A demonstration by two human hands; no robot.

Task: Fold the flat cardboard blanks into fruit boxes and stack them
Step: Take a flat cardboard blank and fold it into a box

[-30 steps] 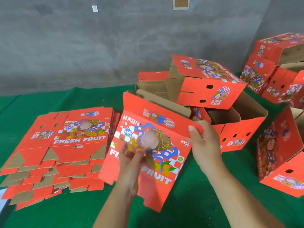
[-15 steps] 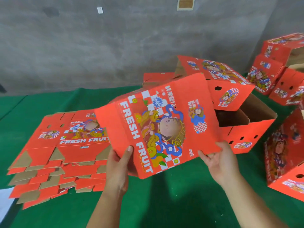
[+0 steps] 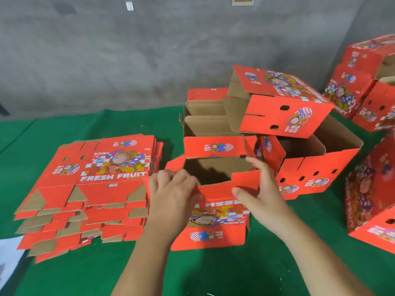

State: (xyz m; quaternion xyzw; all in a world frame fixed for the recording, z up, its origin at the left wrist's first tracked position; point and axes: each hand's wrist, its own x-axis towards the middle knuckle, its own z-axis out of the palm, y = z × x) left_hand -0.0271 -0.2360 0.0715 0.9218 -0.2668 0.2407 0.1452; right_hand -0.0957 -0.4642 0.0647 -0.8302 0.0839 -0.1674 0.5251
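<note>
Box (image 3: 215, 210) being formed sits centre frame on the green desk (image 3: 106, 274), opened into a tube with the open end up and print upside down to the camera, likely so the bottom flaps can be tucked first. Left hand (image 3: 173, 195) fingers curl over the near-left flap, gripping its edge. Right hand (image 3: 260, 189) pinches the near-right flap, thumb outside, fingers inside the opening. Holding both near corners looks meant to keep the tube square while the flaps fold in.

Stack of flat blanks (image 3: 89, 189) lies left of frame, just beside the left wrist. Finished boxes (image 3: 284, 116) pile up right of centre, touching or nearly touching the far side of the held box. More boxes (image 3: 372, 199) at the right edge. Open room is only toward the camera, bottom centre; sideways swing is tight, flaps could snag a neighbour.
</note>
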